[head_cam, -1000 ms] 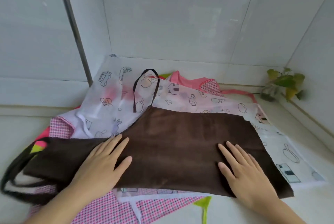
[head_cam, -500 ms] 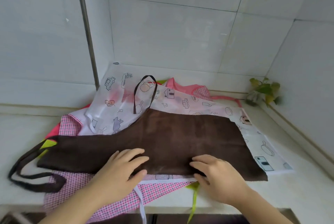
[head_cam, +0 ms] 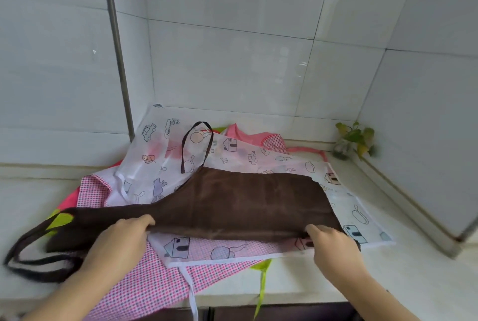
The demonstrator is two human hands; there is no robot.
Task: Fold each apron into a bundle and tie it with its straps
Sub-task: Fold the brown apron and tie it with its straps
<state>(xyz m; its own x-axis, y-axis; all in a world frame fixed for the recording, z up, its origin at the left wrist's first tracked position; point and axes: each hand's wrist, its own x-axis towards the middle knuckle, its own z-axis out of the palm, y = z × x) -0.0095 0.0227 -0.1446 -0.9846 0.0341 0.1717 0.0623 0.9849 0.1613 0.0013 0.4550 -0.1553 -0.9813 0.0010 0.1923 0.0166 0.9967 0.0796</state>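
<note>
A brown apron (head_cam: 245,199), folded lengthwise, lies on top of a pile of aprons on the counter. Its near edge is lifted off the pile. My left hand (head_cam: 121,243) grips that edge near its left part, fingers curled under the cloth. My right hand (head_cam: 333,245) grips the same edge at the right end. The brown neck loop (head_cam: 198,144) lies toward the wall. Dark brown waist straps (head_cam: 33,256) trail off to the left on the counter.
Under the brown apron lie a white apron with cartoon prints (head_cam: 258,160), a pink checked apron (head_cam: 152,284) and a green strap (head_cam: 262,287) hanging over the counter edge. A metal pipe (head_cam: 116,46) runs up the tiled wall. A small plant (head_cam: 354,139) stands in the right corner.
Both hands went from pressing flat on the brown apron to its near edge, then spread apart, gripped it and lifted it off the pile.
</note>
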